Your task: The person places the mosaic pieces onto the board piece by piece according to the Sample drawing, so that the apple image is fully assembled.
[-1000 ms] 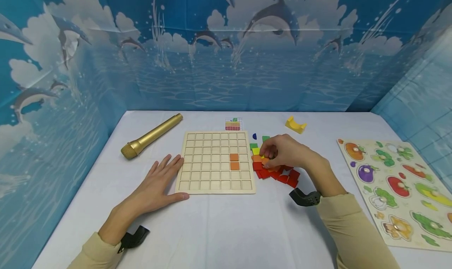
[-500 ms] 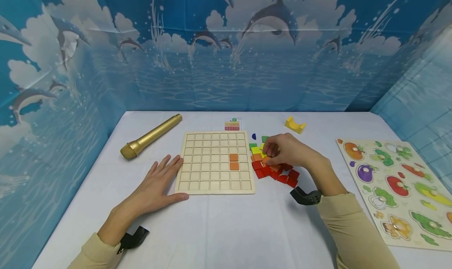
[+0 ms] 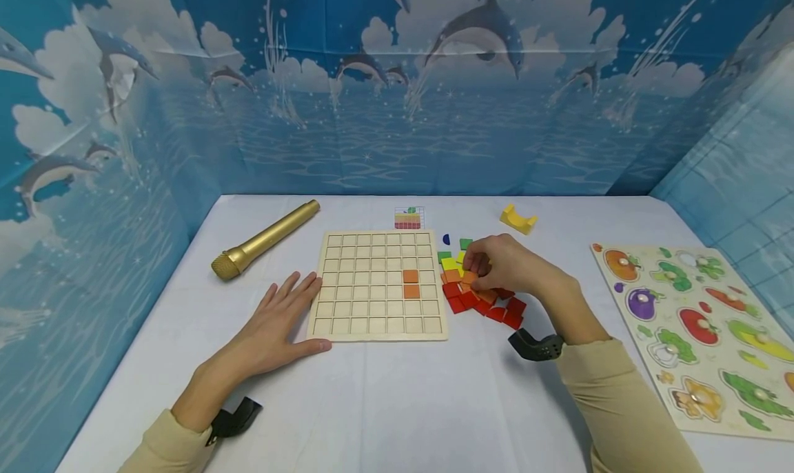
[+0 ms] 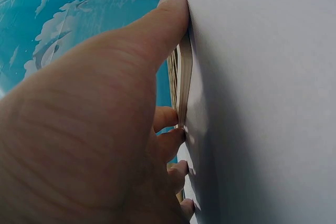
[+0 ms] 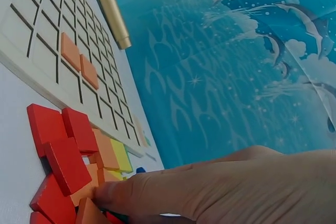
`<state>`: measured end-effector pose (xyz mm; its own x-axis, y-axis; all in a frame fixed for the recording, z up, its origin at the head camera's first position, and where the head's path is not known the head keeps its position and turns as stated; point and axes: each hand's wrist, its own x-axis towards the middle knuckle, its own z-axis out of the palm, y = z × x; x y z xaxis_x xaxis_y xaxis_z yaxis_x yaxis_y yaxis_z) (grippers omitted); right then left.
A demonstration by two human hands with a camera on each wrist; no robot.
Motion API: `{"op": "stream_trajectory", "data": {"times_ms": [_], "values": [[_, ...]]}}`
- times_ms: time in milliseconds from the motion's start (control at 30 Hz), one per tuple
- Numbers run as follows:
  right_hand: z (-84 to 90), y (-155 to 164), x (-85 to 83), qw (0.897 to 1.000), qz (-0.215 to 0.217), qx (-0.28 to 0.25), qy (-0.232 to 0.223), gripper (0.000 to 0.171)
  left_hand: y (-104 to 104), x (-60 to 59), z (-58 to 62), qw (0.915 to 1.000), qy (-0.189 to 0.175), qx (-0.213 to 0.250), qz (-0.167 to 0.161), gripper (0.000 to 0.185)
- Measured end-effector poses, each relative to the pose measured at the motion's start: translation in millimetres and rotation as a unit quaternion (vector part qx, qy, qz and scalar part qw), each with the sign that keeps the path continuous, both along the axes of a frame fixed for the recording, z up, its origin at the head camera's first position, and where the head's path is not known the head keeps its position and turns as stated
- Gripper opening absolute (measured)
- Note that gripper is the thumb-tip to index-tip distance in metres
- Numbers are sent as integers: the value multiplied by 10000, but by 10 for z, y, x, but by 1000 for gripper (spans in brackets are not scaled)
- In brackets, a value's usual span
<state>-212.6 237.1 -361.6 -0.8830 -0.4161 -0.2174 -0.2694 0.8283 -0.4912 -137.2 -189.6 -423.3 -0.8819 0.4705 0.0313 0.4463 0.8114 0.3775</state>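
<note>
At the centre of the frame, a square grid board [image 3: 378,285] of pale, matte wood, with shallow recessed cells between thin ribs. Toward its right side, two seated orange tiles [image 3: 411,292], flat and smooth, one above the other. Just right of the board, an overlapping heap of tiles [image 3: 513,309], thin, crisp-edged, in red, orange, yellow and green. Over the heap, the right hand [image 3: 511,263], fingers bent, thumb against a loose orange tile [image 3: 469,278]; cannot tell whether pinched. At centre left, the left hand [image 3: 273,331], spread flat against the board's edge. Farther up, a gold microphone [image 3: 267,240] with mesh head.
</note>
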Motion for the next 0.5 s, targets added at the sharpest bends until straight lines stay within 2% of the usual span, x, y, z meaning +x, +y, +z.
{"op": "stream_trajectory", "data": {"times_ms": [233, 500], "values": [[-33, -6, -16, 9990, 28, -39, 435, 21, -6, 5, 0, 10000, -26, 12, -1, 109], [-62, -165, 24, 9918, 33, -533, 1163, 29, -9, 12, 6, 10000, -38, 5, -4, 109]]}}
